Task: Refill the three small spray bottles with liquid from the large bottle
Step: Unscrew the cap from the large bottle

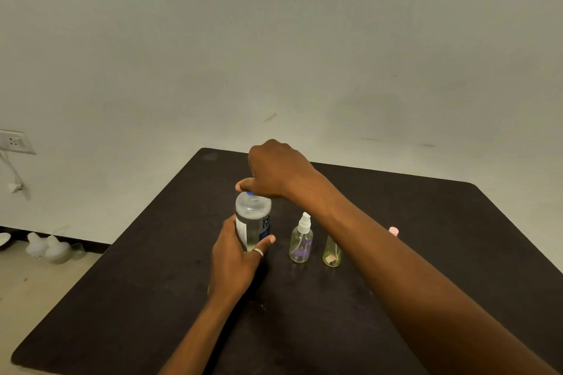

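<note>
Large bottle (pixel 253 221): upright on the dark bench (pixel 152 298), roughly mid-bench and a little toward the far edge, clear liquid inside, label with dark lettering facing the camera.
Left hand (pixel 236 262): wrapped round the lower body of the large bottle from the near side, thumb across the front, a ring on one finger; the grip is closed on the bottle.
Right hand (pixel 274 172): reaching over from the right, directly above the large bottle, fingers curled down onto its blue cap (pixel 250 193); the grip is pinching that cap, thumb tip poking out to the left.
First spray bottle (pixel 301 240): just right of the large bottle, apart from it, upright, white spray head on, clear with a purple tint low down.
Second spray bottle (pixel 332 253): next along to the right, yellowish-green, upright; its top is hidden behind the right forearm.
Third spray bottle (pixel 394 231): only a pink tip shows past the forearm, toward the right edge of the bench; the rest is hidden.
Row: the small bottles line up from the large bottle toward the right edge.
Wall (pixel 274 55): plain, pale, right behind the far edge of the bench.
Socket (pixel 13 141): on the wall at far left.
</note>
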Demonstrator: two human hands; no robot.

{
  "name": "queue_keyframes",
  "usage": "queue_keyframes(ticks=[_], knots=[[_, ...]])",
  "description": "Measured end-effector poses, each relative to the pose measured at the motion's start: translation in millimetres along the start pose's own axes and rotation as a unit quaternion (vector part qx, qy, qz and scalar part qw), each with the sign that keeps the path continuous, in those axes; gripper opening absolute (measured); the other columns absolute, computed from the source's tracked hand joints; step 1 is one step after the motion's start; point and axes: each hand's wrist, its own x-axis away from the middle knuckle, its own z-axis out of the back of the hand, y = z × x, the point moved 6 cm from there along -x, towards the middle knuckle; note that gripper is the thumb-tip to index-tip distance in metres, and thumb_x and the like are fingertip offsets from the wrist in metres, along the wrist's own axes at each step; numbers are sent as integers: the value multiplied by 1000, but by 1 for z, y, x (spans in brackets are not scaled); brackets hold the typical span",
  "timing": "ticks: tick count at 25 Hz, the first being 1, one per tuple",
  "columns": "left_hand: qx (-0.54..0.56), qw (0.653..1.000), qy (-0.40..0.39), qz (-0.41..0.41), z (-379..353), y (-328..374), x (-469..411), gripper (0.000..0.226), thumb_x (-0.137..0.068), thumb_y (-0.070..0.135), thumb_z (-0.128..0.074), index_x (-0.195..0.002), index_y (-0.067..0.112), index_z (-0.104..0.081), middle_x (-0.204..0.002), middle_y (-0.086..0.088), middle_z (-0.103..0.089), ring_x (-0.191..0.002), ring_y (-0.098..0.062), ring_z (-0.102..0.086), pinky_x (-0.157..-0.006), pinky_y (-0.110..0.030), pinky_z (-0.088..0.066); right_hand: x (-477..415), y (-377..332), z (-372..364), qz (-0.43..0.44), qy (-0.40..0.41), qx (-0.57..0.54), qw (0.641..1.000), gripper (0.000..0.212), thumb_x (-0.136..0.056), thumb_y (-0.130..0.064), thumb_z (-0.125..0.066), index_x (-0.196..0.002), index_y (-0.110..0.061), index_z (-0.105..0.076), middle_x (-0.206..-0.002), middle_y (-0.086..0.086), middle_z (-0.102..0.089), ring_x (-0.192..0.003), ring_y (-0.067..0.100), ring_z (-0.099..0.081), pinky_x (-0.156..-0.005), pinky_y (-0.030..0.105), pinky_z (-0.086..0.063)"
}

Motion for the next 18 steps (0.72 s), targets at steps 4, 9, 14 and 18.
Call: queue_keyframes(ticks=[4,9,14,18], knots=[[-1,1000,-1,6,0,-1,-1,62,-70,43,-83,-117,43,-43,-107,27,-56,-97,8,-56,-75,-13,-44,-1,-4,-4,47,-33,-22,998,20,-85,-30,-71,-87,-10,-68,-90,7,-68,-78,19,-60,-69,29,-48],[-2,1000,-5,12,-1,-1,0,62,-70,41,-84,-115,43,-42,-103,29,-54,-93,12,-54,-73,-11,-42,2,-1,-4,93,-68,-53,992,27,-84,-6,-66,-109,-14,-73,-111,1,-71,-100,18,-64,-89,32,-53],[7,1000,-4,10,0,-1,0,62,-70,40,-84,-117,42,-44,-105,27,-56,-96,10,-56,-74,-12,-44,-2,4,-2,43,-65,-51,996,34,-85,-44,-68,-101,-15,-70,-96,1,-70,-86,18,-64,-82,34,-55],[2,1000,-3,5,0,1,0,62,-71,40,-84,-116,45,-42,-104,30,-54,-95,11,-55,-74,-12,-42,0,-3,4,-9,21,42,999,49,-84,-56,-64,-64,-15,-46,-63,-1,-47,-63,18,-53,-61,32,-45]])
